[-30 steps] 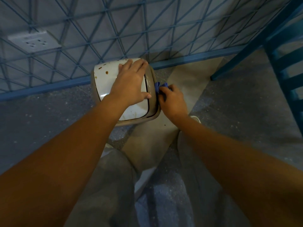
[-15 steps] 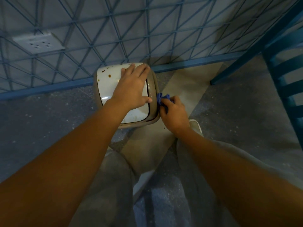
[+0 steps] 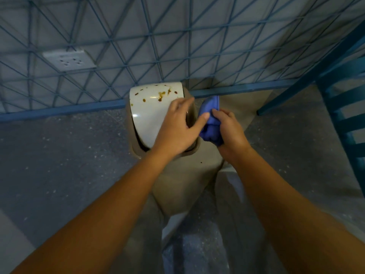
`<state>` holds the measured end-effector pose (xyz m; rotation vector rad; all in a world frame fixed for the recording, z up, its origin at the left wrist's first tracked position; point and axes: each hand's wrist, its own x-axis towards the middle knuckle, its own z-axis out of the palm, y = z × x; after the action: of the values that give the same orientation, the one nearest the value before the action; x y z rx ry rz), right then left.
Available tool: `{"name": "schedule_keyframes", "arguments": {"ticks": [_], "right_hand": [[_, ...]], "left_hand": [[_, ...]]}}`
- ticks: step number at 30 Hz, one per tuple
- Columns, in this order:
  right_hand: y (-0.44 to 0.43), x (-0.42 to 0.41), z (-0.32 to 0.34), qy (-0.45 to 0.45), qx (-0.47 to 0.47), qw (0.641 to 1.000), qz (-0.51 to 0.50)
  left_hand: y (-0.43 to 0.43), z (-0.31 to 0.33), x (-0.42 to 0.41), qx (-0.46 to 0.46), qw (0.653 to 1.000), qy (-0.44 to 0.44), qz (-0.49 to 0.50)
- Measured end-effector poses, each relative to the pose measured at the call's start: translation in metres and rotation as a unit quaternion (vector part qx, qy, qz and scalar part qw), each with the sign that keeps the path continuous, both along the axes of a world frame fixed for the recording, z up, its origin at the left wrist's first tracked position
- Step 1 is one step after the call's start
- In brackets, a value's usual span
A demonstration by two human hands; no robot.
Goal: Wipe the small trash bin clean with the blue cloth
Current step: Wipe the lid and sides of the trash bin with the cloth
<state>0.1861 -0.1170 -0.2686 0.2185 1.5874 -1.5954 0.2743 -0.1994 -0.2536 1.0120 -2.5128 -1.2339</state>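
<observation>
The small trash bin [image 3: 136, 143] is beige with a white swing lid [image 3: 150, 113] and stands on the floor against the wall. Brown spots and smears dot the far part of the lid. My right hand [image 3: 229, 133] grips the bunched blue cloth [image 3: 210, 127] just to the right of the bin's rim. Over the near right part of the lid lies my left hand [image 3: 177, 129], fingers fairly straight, its thumb touching the cloth. Whether the left hand rests on the lid or hovers above it is unclear.
A grey wall with a blue triangular grid and a white socket [image 3: 69, 60] rises behind the bin. A blue chair [image 3: 343, 99] stands at the right. My knees in light trousers [image 3: 142, 244] fill the foreground. The floor is grey speckled with a beige strip [image 3: 243, 107].
My right hand has lifted the cloth off the bin's right side and more of it now shows. My left hand slid toward the near right edge, uncovering the stained lid.
</observation>
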Motion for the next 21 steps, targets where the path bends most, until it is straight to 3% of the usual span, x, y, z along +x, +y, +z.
{"name": "schedule_keyframes", "arguments": {"ticks": [2,4,8,11,13,15,17,19,21], "right_hand": [[-0.007,0.008,0.006,-0.049,-0.067,0.996,-0.013],[-0.013,0.016,0.012,-0.100,-0.119,0.988,0.003],[-0.022,0.022,0.026,-0.110,-0.182,0.976,0.043],[-0.029,0.017,0.024,0.028,-0.117,0.984,0.135],[-0.035,0.011,0.018,0.160,-0.029,0.968,0.192],[-0.041,0.004,0.003,0.316,0.087,0.915,0.234],[-0.045,0.005,-0.015,0.411,0.165,0.848,0.290],[-0.048,0.013,-0.033,0.470,0.177,0.788,0.356],[-0.050,0.018,-0.045,0.486,0.147,0.781,0.363]], "left_hand": [[0.010,-0.003,-0.002,0.118,0.993,0.022,0.017],[0.012,-0.005,-0.003,0.177,0.981,0.063,0.043],[0.002,-0.001,0.001,0.155,0.980,0.097,0.082],[-0.012,0.002,0.007,0.065,0.983,0.124,0.119],[-0.027,0.003,0.007,-0.028,0.983,0.119,0.135],[-0.043,0.004,0.004,-0.107,0.979,0.097,0.141],[-0.060,0.001,-0.003,-0.171,0.977,0.044,0.121],[-0.068,-0.005,-0.010,-0.210,0.975,-0.041,0.058],[-0.072,-0.013,-0.014,-0.206,0.974,-0.095,-0.001]]}}
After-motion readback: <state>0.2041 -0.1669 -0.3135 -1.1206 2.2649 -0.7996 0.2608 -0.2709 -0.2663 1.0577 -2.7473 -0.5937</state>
